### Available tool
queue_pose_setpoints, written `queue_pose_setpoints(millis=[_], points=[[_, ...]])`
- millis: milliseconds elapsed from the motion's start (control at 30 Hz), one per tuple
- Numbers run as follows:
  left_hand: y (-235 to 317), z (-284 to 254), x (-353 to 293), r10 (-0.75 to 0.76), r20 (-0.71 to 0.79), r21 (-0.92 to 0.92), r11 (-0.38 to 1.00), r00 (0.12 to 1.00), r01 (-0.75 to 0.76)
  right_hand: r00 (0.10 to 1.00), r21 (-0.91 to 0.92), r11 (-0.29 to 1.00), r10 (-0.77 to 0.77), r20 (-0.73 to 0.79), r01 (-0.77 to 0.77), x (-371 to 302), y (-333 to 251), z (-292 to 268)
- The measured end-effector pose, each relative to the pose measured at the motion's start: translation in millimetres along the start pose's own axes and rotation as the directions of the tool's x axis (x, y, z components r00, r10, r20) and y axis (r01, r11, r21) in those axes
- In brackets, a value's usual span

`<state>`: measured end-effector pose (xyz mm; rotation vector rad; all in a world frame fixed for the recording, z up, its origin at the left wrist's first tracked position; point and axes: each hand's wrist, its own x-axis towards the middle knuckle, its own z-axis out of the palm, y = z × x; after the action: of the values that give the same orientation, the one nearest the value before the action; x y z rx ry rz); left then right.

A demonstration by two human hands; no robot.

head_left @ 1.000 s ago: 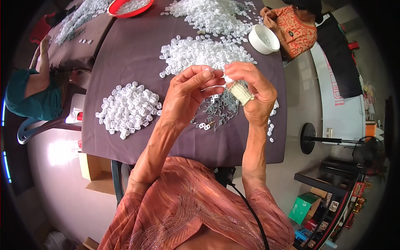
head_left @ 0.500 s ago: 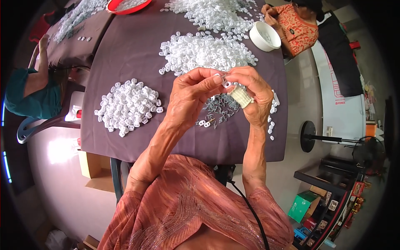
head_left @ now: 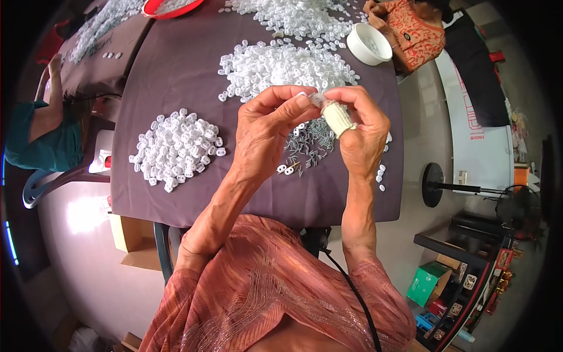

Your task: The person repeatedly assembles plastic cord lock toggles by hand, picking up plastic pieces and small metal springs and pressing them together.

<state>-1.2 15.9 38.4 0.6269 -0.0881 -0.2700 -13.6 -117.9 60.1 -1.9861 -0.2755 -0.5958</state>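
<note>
My left hand [head_left: 258, 126] pinches a small white oval plastic piece [head_left: 317, 100] between thumb and fingertips. Closed against the other side of that piece are the fingertips of my right hand [head_left: 365, 132]. A cream ribbed knit sleeve [head_left: 338, 119] covers what looks like my right thumb. Whatever else lies between the fingertips is too small to make out. Below the hands lies a heap of thin grey metal bits [head_left: 311, 146], with a few loose white pieces [head_left: 286, 169] at its near edge.
White oval pieces form a heap at the left [head_left: 176, 149] and a larger one beyond my hands [head_left: 281, 64]. A white bowl [head_left: 368, 47] stands far right by a person in an orange patterned top [head_left: 413, 35]. A red tray [head_left: 171, 8] sits far left.
The right hand has turned, so the knit sleeve shows more upright and fully. The white piece has tilted between the fingertips. The whole view has shifted slightly.
</note>
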Motion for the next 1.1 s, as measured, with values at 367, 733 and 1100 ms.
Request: queue_pose_setpoints(millis=[367,733,1100], points=[[1.5,2.3,1.6,-0.012,-0.035,-0.045,0.999,0.999,0.010,0.999,0.083,0.996,0.038,-0.003,-0.037,4.2,-6.0,-2.0],[-3.1,15.0,0.9,0.042,-0.050,0.217,0.976,0.998,-0.030,0.930,0.624,0.702,0.345,0.125,-0.344,15.6,-0.5,-9.9],[3.1,13.2,0.6,0.063,-0.021,0.280,0.958,0.998,-0.055,0.966,0.576,0.781,0.249,0.070,-0.243,16.8,-7.7,-6.7]])
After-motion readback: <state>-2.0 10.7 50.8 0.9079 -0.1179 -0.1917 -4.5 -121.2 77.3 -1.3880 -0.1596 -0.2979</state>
